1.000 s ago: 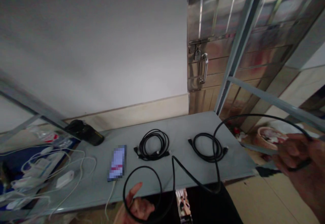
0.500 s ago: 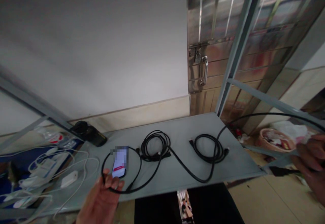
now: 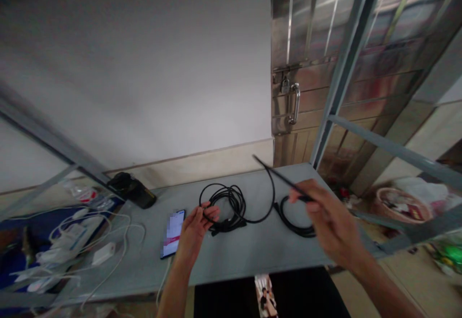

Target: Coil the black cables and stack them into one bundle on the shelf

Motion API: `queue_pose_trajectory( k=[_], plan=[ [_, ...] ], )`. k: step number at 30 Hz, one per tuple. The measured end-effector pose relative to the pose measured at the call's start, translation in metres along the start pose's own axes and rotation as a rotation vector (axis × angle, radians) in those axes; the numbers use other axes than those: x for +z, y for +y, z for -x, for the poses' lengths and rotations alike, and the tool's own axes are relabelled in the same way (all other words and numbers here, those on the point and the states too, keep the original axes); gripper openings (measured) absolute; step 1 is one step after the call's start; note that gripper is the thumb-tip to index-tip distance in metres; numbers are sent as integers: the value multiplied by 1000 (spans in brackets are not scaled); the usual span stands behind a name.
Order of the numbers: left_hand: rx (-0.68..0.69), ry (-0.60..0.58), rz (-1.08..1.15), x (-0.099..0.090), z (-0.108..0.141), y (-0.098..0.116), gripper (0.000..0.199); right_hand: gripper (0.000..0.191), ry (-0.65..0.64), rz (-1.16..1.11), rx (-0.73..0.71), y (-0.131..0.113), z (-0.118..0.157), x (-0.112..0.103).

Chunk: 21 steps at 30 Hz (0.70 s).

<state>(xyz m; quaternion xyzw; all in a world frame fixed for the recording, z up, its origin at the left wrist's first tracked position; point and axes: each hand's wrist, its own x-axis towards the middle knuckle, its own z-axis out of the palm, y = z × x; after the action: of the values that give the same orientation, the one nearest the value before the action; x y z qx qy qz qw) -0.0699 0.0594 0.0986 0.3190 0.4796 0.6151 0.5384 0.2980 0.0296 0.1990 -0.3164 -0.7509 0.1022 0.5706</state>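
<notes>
My left hand (image 3: 197,224) pinches a black cable (image 3: 273,190) beside a coil of black cable (image 3: 240,207) on the grey table. My right hand (image 3: 330,222), slightly blurred, is closed on a straight length of the same cable, which sticks out up and to the left from the fingers. From there the cable curves down to the table and back toward the coil. Beneath my right hand lies a second black cable coil (image 3: 290,226), partly hidden by it. A phone (image 3: 173,234) with a lit screen lies left of my left forearm.
A black cylindrical object (image 3: 133,190) lies at the table's back left. White cables and chargers (image 3: 103,253) spread over the left side. Grey metal posts (image 3: 335,82) frame the table (image 3: 249,255). A basket (image 3: 400,205) stands beyond the right side.
My right hand has come in from the far right to above the second coil, bringing the stretched cable back. My left hand has moved right and up, toward the first coil.
</notes>
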Motion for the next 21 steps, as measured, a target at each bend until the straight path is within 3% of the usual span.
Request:
queue_pose_trajectory(
  k=[3, 6, 9, 11, 14, 17, 19, 21],
  plan=[
    [80, 59, -209, -23, -19, -35, 63, 30, -240, 48, -88, 19, 5, 86],
    [222, 149, -527, -47, -24, -61, 55, 34, -473, 212, -120, 51, 32, 166],
    [449, 292, -774, -59, -15, -77, 53, 39, -690, 282, -111, 74, 61, 214],
    [590, 281, -928, -59, -4, -83, 59, 48, -721, 294, -96, 77, 73, 223],
    [689, 125, -1114, -58, 9, -89, 61, 63, -577, 295, -69, 61, 98, 211],
    [704, 66, -1165, -63, 12, -99, 52, 51, -459, 183, -23, 39, 158, 188],
    [679, 75, -1161, -67, 10, -104, 52, 37, -564, 51, 14, 32, 220, 179],
    [647, 87, -1141, -67, 9, -106, 57, 33, -824, -44, 105, 35, 285, 180]
  ],
)
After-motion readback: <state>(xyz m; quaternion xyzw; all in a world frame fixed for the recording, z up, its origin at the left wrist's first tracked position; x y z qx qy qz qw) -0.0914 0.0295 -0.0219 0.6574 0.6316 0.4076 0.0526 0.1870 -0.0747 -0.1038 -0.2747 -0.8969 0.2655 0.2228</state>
